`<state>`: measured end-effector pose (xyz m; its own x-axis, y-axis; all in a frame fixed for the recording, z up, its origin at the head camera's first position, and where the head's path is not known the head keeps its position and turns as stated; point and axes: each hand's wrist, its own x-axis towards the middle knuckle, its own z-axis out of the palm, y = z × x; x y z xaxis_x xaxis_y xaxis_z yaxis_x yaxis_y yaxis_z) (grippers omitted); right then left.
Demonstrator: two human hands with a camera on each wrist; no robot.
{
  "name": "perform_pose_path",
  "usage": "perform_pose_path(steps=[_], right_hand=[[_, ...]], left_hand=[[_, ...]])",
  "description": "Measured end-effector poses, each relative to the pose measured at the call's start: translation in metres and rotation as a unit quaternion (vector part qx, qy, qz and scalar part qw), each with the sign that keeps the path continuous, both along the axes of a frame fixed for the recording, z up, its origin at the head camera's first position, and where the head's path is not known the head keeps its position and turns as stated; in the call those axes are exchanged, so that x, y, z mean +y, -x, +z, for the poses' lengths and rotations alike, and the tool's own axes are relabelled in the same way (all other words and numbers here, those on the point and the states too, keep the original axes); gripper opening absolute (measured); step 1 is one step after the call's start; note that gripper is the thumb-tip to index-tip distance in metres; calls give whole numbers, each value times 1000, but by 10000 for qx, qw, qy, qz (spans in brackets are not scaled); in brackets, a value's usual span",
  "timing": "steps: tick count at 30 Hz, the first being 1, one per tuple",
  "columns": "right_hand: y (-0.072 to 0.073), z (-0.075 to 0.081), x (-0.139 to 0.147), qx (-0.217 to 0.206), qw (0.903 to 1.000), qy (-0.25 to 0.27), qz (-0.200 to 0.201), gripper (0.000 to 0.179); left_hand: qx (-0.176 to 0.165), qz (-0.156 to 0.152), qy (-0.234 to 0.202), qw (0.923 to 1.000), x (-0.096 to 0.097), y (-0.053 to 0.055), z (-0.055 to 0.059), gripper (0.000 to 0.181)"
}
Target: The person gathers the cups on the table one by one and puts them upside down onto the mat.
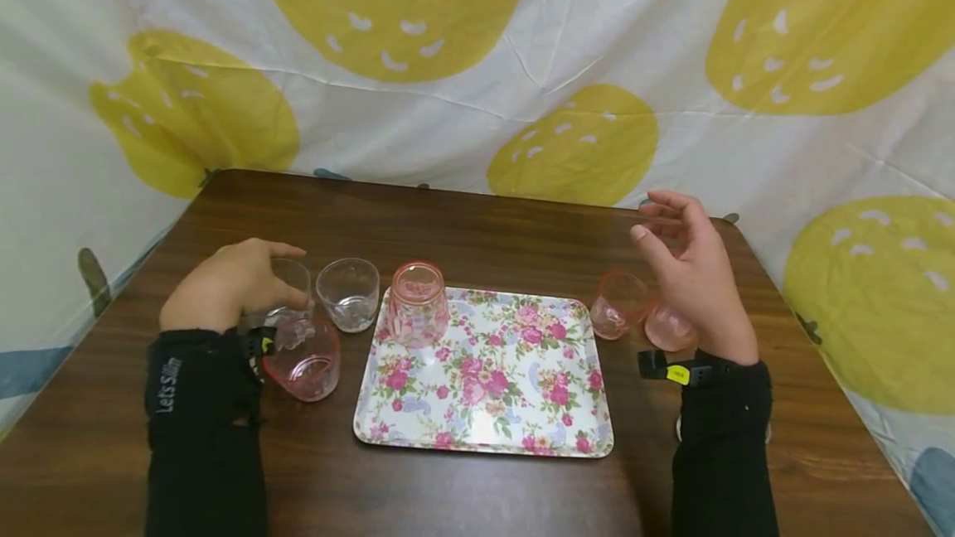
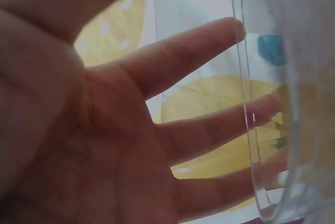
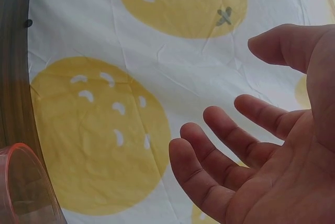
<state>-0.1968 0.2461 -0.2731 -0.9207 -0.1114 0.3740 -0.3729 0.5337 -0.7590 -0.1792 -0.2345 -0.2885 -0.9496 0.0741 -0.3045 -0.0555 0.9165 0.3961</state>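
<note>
My left hand [image 1: 235,284] is at a clear glass [image 1: 293,273] on the left, thumb and fingers spread about it. In the left wrist view the fingers are nearly straight, their tips seen through the side of the clear glass [image 2: 309,98]. Just in front is a pink-tinted glass [image 1: 313,367], partly hidden by the wrist. A second clear glass [image 1: 348,295] stands to the right. My right hand [image 1: 690,272] hovers with loosely bent fingers and nothing in its grasp, above two pink glasses [image 1: 615,309], [image 1: 667,328].
A white floral tray [image 1: 477,404] lies mid-table. One pink glass [image 1: 418,313] stands upside down on its back left corner. The brown wooden table [image 1: 462,495] ends at a hanging cloth [image 1: 448,131] with yellow prints.
</note>
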Motion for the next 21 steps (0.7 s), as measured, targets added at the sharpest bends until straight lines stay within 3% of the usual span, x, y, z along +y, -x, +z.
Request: perform_pose_path(steps=[11,21], right_hand=[[2,-3,1,-21,10000,-65,-7,52],[2,-2,0,-5,10000,-75,-4,52]], left_hand=[[-18,40,-54,10000,0,-1,0,78],[541,254,76,9982,-2,-12,10,79]])
